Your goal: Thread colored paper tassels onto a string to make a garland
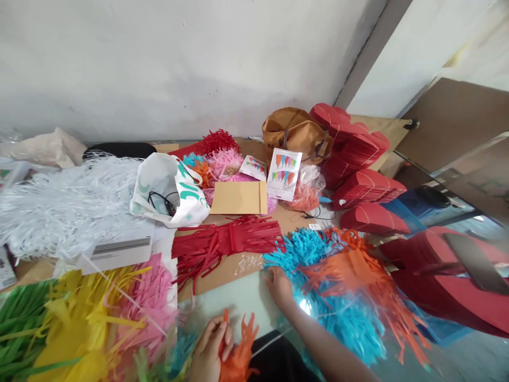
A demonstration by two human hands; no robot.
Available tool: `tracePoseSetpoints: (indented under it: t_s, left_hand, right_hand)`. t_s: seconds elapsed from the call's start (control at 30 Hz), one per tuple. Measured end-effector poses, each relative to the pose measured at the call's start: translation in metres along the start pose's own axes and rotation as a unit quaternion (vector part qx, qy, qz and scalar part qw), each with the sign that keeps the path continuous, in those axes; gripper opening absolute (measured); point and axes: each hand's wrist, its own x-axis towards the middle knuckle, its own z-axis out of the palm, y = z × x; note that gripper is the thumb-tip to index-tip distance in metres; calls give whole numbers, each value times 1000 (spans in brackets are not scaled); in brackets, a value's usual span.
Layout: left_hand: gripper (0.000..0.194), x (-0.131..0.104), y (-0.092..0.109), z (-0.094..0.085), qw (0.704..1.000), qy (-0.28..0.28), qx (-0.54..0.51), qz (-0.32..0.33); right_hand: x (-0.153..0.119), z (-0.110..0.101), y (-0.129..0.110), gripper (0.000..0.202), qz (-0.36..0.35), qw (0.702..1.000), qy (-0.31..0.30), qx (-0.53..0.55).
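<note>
Near the bottom edge, my left hand (212, 342) is closed round an orange paper tassel (240, 353), whose fringed strips fan out to the right. My right hand (277, 286) rests at the table's pale surface (226, 300), beside a small pile of clear pieces (248, 263); its fingertips are pressed together, and what they hold, if anything, is too small to name. Blue fringe (306, 246) lies just beyond and right of it, with orange fringe (350, 270) on top. A red fringed bundle (230, 237) lies behind both hands.
Green (27, 313), yellow (75, 323) and pink fringe (149, 307) lie at left, white shreds (71, 201) behind. Further back are a white bag (186, 199), a brown envelope (238, 198), printed cards (283, 174) and a brown bag (296, 132). Red stacks (369, 188) stand right.
</note>
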Motion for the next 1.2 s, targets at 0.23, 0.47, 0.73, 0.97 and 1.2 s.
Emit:
tracePoseSetpoints:
  t_s: [0.23,0.47,0.73,0.97,1.2]
  left_hand:
    - [49,-14,6,9,993,-74,-59,-67]
    - [42,-23,17,-4,995,-90,18,36]
    - [37,-40,31,-13,994,-87,11,69]
    - [30,-48,36,-22,983,-131,58,117]
    - [28,-47,27,-26,969,-125,126,171]
  right_hand:
    - [-13,-15,-1,16,-21,999,-24,20]
    - [-112,-21,-39,31,-24,938,-165,303]
    - [-154,-32,-73,33,37,878,-155,452]
    - [-165,-32,-77,36,0,897,-146,418]
    - [-170,-36,-79,12,-114,952,-119,260]
